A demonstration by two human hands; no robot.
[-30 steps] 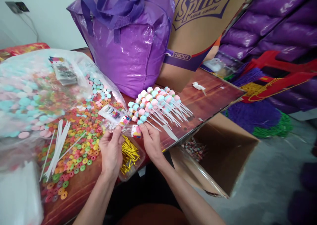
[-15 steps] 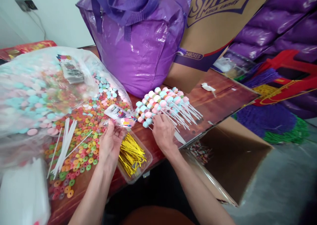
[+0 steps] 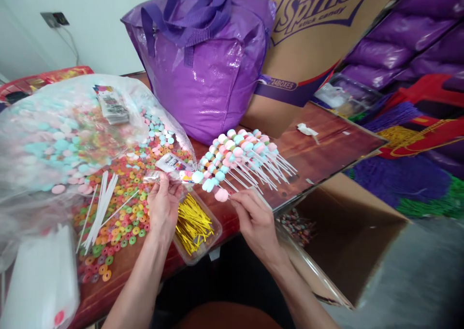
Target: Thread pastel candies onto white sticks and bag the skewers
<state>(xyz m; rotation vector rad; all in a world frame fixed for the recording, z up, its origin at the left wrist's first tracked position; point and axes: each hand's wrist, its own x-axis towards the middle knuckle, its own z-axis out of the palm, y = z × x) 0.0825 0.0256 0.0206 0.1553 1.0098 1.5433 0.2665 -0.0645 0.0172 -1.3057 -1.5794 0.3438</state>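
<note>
My left hand (image 3: 165, 208) is closed on a small clear plastic wrapper (image 3: 152, 177), whose printed end shows past the fingertips. My right hand (image 3: 255, 218) pinches the white stick of a candy stick with a pink candy (image 3: 221, 194) at its end, just in front of a pile. That pile of candy sticks (image 3: 239, 150) has pink, blue and white candies, its white sticks pointing right toward the table edge. Right behind my left fingers lies a printed wrapper (image 3: 172, 162). Below them, a clear plastic box (image 3: 216, 237) holds gold twist ties (image 3: 194, 222).
Loose ring candies (image 3: 134, 218) and white sticks (image 3: 101, 208) cover the left of the table. Behind them is a clear bag of candies (image 3: 47, 140). A purple bag (image 3: 203, 87) and a carton (image 3: 300, 53) stand at the back. An open box (image 3: 348, 237) sits below the table's right edge.
My right hand has drawn back from the pile toward me and right, bringing out one candy stick. My left hand still holds the wrapper. The view has shifted slightly.
</note>
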